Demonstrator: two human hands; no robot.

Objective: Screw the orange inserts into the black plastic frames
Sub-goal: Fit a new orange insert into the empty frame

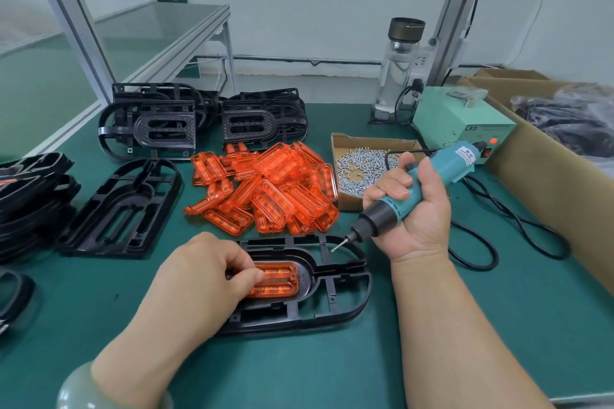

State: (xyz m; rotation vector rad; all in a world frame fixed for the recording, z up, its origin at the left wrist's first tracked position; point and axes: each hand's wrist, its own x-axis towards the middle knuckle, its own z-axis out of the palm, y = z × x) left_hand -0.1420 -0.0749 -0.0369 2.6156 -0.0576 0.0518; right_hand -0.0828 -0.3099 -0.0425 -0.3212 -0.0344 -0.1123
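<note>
A black plastic frame (335, 289) lies on the green mat in front of me, with an orange insert (282, 279) seated in its oval pocket. My left hand (206, 279) rests on the frame's left part, its curled fingers pressing on the insert. My right hand (412, 209) grips a teal electric screwdriver (428, 183); its bit, with a screw on the tip, hangs just above the frame's top edge. A pile of loose orange inserts (269, 189) lies behind the frame.
A single black frame (123, 209) lies to the left, and stacks of frames stand at the far left (30, 202) and at the back (159, 119). A cardboard tray of screws (362, 166), a green power box (461, 123), a glass bottle (398, 70) and a big carton (545, 173) stand right.
</note>
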